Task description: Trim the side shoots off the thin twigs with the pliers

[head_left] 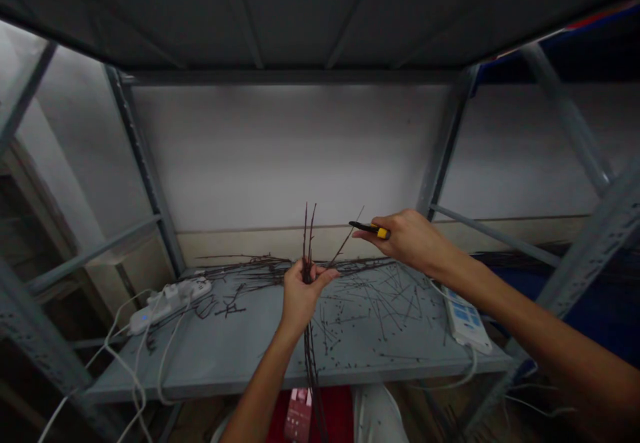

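My left hand (301,294) is closed around a thin bundle of dark twigs (309,243). The bundle stands upright over the grey metal shelf (240,356), and its lower ends hang past the shelf's front edge. My right hand (409,237) is closed on a small cutter with a yellow-and-black handle (371,229). The tool's tip points left toward one slanting twig in the bundle. Whether the blades touch it I cannot tell.
Many cut twig pieces (380,303) and longer twigs (250,271) lie scattered on the shelf. A white power strip with cables (170,296) sits at the left, another white strip (467,319) at the right edge. Steel rack posts (145,169) frame the bay. A red object (305,416) lies below.
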`<action>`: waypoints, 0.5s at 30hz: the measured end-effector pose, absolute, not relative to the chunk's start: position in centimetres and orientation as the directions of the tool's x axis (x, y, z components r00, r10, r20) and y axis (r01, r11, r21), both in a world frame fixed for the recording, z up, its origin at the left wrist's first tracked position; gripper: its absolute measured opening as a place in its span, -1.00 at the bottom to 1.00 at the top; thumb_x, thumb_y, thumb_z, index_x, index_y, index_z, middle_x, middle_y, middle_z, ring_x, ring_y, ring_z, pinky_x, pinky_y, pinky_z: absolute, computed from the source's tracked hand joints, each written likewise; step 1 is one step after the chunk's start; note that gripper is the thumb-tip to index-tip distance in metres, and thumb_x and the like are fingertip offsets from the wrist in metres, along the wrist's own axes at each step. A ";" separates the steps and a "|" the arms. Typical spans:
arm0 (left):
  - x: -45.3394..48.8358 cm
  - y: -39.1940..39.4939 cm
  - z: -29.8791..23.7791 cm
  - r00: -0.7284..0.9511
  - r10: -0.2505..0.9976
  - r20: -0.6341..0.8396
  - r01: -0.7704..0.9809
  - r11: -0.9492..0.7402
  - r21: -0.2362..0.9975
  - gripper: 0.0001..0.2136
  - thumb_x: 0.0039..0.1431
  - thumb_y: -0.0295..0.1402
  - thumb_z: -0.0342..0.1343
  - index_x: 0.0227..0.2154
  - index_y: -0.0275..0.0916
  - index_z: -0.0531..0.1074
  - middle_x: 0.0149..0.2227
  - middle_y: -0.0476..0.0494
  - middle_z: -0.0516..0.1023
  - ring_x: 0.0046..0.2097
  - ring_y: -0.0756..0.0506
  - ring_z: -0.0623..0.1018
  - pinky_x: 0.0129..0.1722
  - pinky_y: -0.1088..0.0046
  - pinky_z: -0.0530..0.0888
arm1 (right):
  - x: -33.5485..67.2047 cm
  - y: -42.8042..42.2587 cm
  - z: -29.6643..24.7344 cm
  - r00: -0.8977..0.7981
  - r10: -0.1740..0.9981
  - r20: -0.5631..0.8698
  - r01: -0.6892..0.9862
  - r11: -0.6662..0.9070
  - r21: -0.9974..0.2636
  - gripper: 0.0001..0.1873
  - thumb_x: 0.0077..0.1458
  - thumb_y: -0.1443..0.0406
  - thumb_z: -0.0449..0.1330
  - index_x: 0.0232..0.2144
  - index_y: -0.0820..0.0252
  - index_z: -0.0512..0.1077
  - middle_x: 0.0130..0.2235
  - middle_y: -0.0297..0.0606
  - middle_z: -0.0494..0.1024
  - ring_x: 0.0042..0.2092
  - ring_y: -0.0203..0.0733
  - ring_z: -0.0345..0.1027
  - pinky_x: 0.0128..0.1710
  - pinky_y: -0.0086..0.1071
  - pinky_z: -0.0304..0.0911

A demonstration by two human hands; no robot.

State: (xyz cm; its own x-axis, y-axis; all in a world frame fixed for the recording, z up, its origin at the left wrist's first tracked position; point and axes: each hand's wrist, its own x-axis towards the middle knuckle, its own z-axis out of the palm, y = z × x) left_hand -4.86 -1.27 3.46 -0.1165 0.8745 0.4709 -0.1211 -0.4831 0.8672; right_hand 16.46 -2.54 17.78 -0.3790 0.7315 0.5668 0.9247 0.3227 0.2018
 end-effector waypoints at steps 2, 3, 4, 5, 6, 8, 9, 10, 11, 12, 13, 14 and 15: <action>-4.9 -1.2 3.2 -0.115 0.881 0.459 -0.131 -0.471 0.872 -0.61 -0.11 -0.13 0.44 -0.53 -0.20 0.32 -0.46 -0.09 0.60 -0.47 -0.04 0.49 -0.49 0.48 0.34 | 15.9 -2.2 17.5 -0.360 0.747 0.559 0.930 0.337 0.148 -0.44 0.31 -0.08 0.01 -0.39 0.16 0.59 -0.53 -0.12 0.58 -0.47 -0.09 0.44 -0.44 -0.29 0.07; -5.0 -1.1 3.0 -0.117 0.884 0.452 -0.139 -0.465 0.874 -0.61 -0.10 -0.14 0.44 -0.53 -0.20 0.31 -0.46 -0.10 0.60 -0.46 -0.05 0.50 -0.50 0.49 0.33 | 15.6 -2.0 17.4 -0.346 0.755 0.557 0.932 0.343 0.114 -0.45 0.30 -0.08 0.02 -0.38 0.16 0.60 -0.52 -0.12 0.59 -0.47 -0.08 0.45 -0.43 -0.29 0.09; -5.1 -1.0 2.8 -0.120 0.887 0.446 -0.150 -0.460 0.875 -0.61 -0.09 -0.14 0.44 -0.53 -0.20 0.31 -0.46 -0.10 0.60 -0.45 -0.05 0.52 -0.52 0.49 0.33 | 15.4 -1.7 17.3 -0.332 0.763 0.555 0.934 0.349 0.078 -0.46 0.30 -0.07 0.03 -0.37 0.16 0.61 -0.51 -0.11 0.60 -0.47 -0.08 0.45 -0.43 -0.29 0.10; -5.2 -0.9 2.6 -0.123 0.890 0.438 -0.166 -0.454 0.875 -0.61 -0.08 -0.15 0.43 -0.52 -0.19 0.29 -0.46 -0.10 0.59 -0.43 -0.07 0.54 -0.53 0.50 0.32 | 15.2 -1.4 17.2 -0.321 0.768 0.554 0.932 0.360 0.040 -0.48 0.29 -0.07 0.05 -0.36 0.15 0.61 -0.50 -0.11 0.60 -0.46 -0.08 0.45 -0.43 -0.29 0.10; -5.5 -0.8 2.5 -0.128 0.894 0.430 -0.192 -0.448 0.873 -0.60 -0.06 -0.16 0.42 -0.52 -0.19 0.27 -0.46 -0.10 0.59 -0.40 -0.09 0.57 -0.53 0.51 0.31 | 15.1 -1.2 17.0 -0.312 0.770 0.556 0.927 0.375 0.000 -0.50 0.28 -0.06 0.06 -0.36 0.15 0.61 -0.49 -0.11 0.61 -0.46 -0.08 0.45 -0.43 -0.29 0.11; -6.2 -0.5 2.5 -0.158 0.897 0.413 -0.267 -0.442 0.857 -0.60 0.00 -0.16 0.40 -0.51 -0.18 0.24 -0.46 -0.10 0.58 -0.32 -0.13 0.61 -0.55 0.53 0.30 | 14.9 -0.9 15.6 -0.297 0.772 0.563 0.900 0.422 -0.104 -0.53 0.26 -0.04 0.07 -0.40 0.15 0.58 -0.50 -0.14 0.59 -0.45 -0.08 0.45 -0.42 -0.28 0.14; -6.7 -0.4 2.6 -0.185 0.898 0.399 -0.311 -0.439 0.843 -0.61 0.02 -0.16 0.38 -0.50 -0.18 0.24 -0.44 -0.12 0.59 -0.29 -0.14 0.62 -0.55 0.54 0.31 | 14.7 -1.0 14.3 -0.277 0.776 0.567 0.879 0.443 -0.177 -0.53 0.25 -0.04 0.08 -0.43 0.15 0.54 -0.50 -0.16 0.58 -0.44 -0.08 0.45 -0.41 -0.28 0.17; -7.3 -0.3 2.9 -0.220 0.898 0.381 -0.358 -0.438 0.825 -0.62 0.05 -0.15 0.37 -0.48 -0.19 0.25 -0.41 -0.13 0.60 -0.27 -0.13 0.62 -0.55 0.55 0.32 | 14.3 -1.2 12.5 -0.255 0.793 0.553 0.848 0.459 -0.267 -0.52 0.23 -0.06 0.08 -0.48 0.15 0.50 -0.52 -0.18 0.56 -0.46 -0.08 0.43 -0.41 -0.28 0.20; -8.0 -0.1 3.2 -0.258 0.898 0.357 -0.405 -0.436 0.804 -0.64 0.06 -0.15 0.36 -0.46 -0.20 0.28 -0.37 -0.15 0.61 -0.27 -0.11 0.61 -0.54 0.55 0.35 | 13.9 -1.6 10.2 -0.220 0.824 0.522 0.802 0.457 -0.384 -0.50 0.21 -0.09 0.08 -0.51 0.14 0.47 -0.52 -0.20 0.55 -0.46 -0.09 0.43 -0.42 -0.28 0.23; -8.7 0.0 3.6 -0.293 0.899 0.325 -0.453 -0.431 0.780 -0.66 0.07 -0.15 0.36 -0.42 -0.21 0.31 -0.33 -0.16 0.62 -0.28 -0.09 0.60 -0.53 0.55 0.38 | 13.2 -2.3 7.5 -0.200 0.863 0.464 0.738 0.444 -0.509 -0.49 0.20 -0.11 0.06 -0.51 0.12 0.47 -0.51 -0.23 0.55 -0.44 -0.08 0.45 -0.41 -0.28 0.27; -9.4 0.1 4.0 -0.319 0.903 0.289 -0.506 -0.420 0.753 -0.67 0.06 -0.15 0.37 -0.39 -0.23 0.35 -0.31 -0.16 0.62 -0.30 -0.06 0.58 -0.51 0.55 0.41 | 12.5 -3.3 4.5 -0.208 0.898 0.388 0.679 0.418 -0.603 -0.48 0.18 -0.13 0.05 -0.51 0.10 0.48 -0.51 -0.24 0.55 -0.44 -0.06 0.46 -0.42 -0.26 0.31; -10.2 0.4 4.5 -0.332 0.909 0.251 -0.572 -0.406 0.713 -0.68 0.05 -0.18 0.39 -0.36 -0.24 0.38 -0.30 -0.15 0.62 -0.32 -0.03 0.56 -0.50 0.55 0.43 | 11.8 -4.6 1.4 -0.200 0.923 0.328 0.624 0.379 -0.684 -0.49 0.15 -0.16 0.06 -0.47 0.06 0.51 -0.49 -0.26 0.56 -0.41 -0.02 0.49 -0.40 -0.22 0.36; -11.1 0.7 5.0 -0.335 0.917 0.217 -0.638 -0.391 0.664 -0.68 0.03 -0.21 0.41 -0.35 -0.26 0.40 -0.31 -0.13 0.60 -0.34 -0.01 0.55 -0.49 0.56 0.44 | 11.1 -6.1 -1.6 -0.229 0.939 0.257 0.563 0.343 -0.752 -0.52 0.07 -0.20 0.10 -0.39 -0.01 0.56 -0.45 -0.28 0.59 -0.37 0.04 0.53 -0.36 -0.16 0.41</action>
State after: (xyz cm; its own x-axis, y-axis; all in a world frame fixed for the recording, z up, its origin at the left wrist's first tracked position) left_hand -11.06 0.71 5.01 -0.3354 0.9167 0.2174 -0.6377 -0.3908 0.6638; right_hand 11.13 -6.14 -1.61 -0.2289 0.9389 0.2571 0.5633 0.3431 -0.7517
